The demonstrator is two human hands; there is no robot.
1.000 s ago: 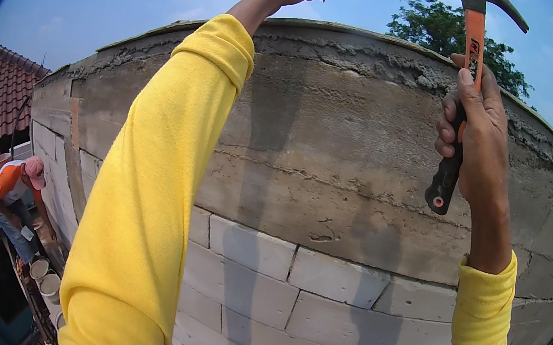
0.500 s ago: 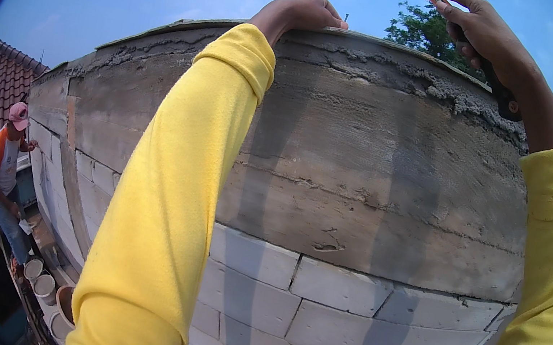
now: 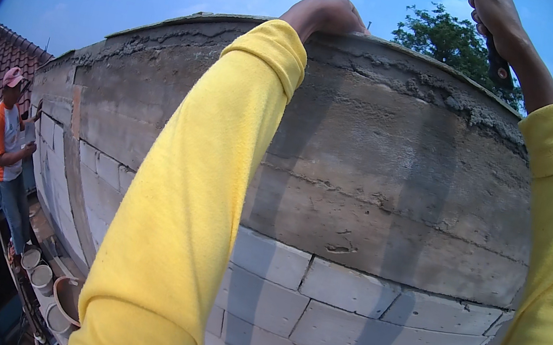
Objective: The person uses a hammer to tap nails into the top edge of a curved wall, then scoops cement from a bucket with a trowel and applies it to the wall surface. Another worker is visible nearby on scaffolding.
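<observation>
My left hand rests on the top edge of the wall, its fingers pinched around a thin nail. Only the tip of that nail shows past the fingertips. Raised above the wall to the right, my right hand is closed round a hammer. The dark lower grip sticks out below the fist, while the hammer's head lies beyond the upper rim of the picture. A thin board runs along the wall's top, over rough grey mortar.
Pale blocks form the lower wall. At the left, a person in a cap stands beside the wall. Several buckets and a brown basin sit near that person's feet. A tiled roof and a tree lie beyond.
My right hand has lifted the hammer, taking its head out of view. My left hand stays at the nail, appearing slightly further right. The person at the left has straightened up and raised a forearm.
</observation>
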